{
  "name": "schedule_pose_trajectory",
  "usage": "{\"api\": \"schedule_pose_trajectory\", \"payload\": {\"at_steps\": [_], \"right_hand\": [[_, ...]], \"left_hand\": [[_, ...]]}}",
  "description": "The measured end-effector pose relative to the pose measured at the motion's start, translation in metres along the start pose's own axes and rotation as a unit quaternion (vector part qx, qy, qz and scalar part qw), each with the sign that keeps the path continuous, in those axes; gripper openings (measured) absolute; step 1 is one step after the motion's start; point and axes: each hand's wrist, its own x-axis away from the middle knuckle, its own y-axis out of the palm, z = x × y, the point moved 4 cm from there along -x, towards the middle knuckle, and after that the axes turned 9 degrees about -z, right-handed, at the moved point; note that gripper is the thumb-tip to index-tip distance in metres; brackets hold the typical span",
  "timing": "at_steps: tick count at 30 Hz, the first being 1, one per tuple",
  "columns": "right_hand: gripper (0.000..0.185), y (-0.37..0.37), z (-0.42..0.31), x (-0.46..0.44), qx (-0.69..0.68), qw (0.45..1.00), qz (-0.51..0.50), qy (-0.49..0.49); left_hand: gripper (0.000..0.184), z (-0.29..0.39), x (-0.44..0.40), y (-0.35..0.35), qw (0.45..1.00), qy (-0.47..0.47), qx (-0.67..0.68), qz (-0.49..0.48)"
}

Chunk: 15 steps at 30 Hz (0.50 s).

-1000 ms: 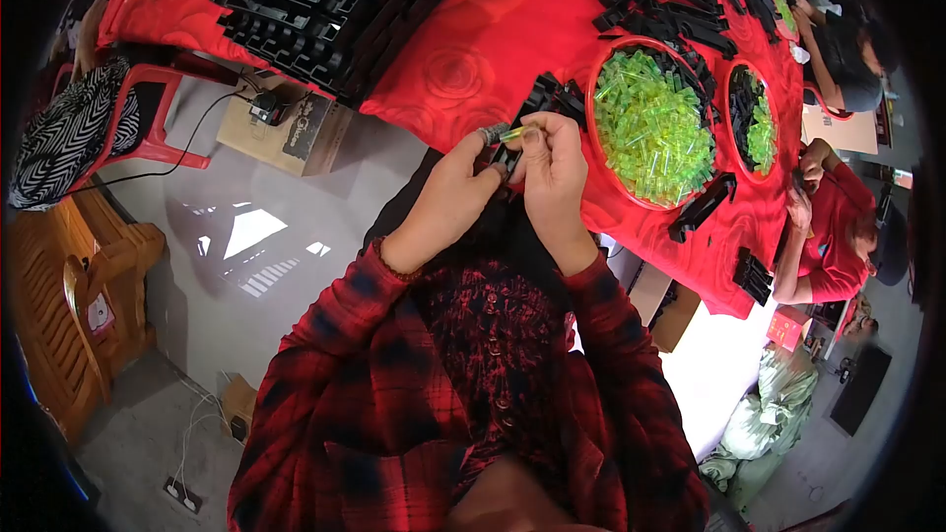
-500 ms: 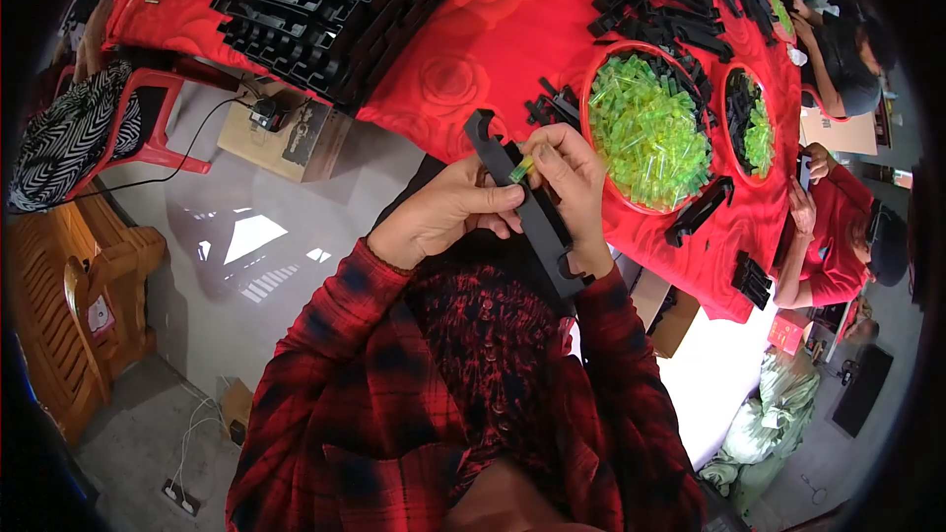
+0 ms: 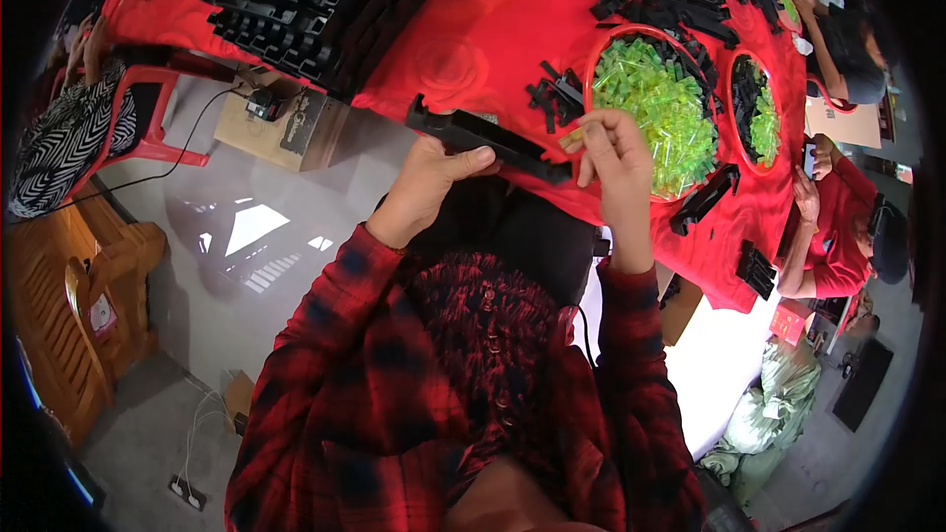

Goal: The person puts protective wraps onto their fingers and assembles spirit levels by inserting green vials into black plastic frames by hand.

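Observation:
My left hand [image 3: 431,182] is closed around the left part of a long black plastic bar [image 3: 507,150] with a hooked end, its thumb pressed on top. The bar lies nearly level above my lap, at the table's edge. My right hand [image 3: 616,163] is beside the bar's right end, fingers pinched on a small yellowish piece [image 3: 571,141], partly hidden and hard to make out. Just beyond this hand stands a red-rimmed basket [image 3: 588,89] of clear yellow-green plastic pieces [image 3: 650,113], with small black parts along its far side.
Stacked black plastic frames [image 3: 315,10] stand on the red tablecloth [image 3: 503,0]. More black bars [image 3: 660,0], small black parts [image 3: 557,94] and a second basket [image 3: 732,123] lie to the right. A co-worker in red [image 3: 838,236] sits at the right. A cardboard box [image 3: 266,133] stands on the floor.
The bar has swung from steeply slanted to nearly level and moved up. My right hand has moved right, away from the bar's middle, where it held a yellow-green piece.

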Motion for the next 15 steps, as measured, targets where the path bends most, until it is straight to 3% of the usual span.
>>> {"api": "schedule_pose_trajectory", "payload": {"at_steps": [4,7,14,15], "right_hand": [[0.018,0.017,0.005,0.012,0.031,0.998,0.058,-0.015],[0.018,0.036,0.018,0.018,0.031,0.996,0.079,-0.003],[0.019,0.046,0.045,0.020,0.191,0.978,0.081,-0.033],[0.018,0.044,0.048,0.019,0.207,0.974,0.080,-0.036]], "left_hand": [[0.035,-0.016,0.000,-0.004,0.995,0.096,0.016,0.032],[0.034,-0.025,0.003,-0.004,0.995,0.089,0.028,0.047],[0.035,-0.030,0.010,-0.008,0.995,0.076,0.047,0.047],[0.035,-0.024,0.013,-0.004,0.992,0.071,0.100,0.042]]}}
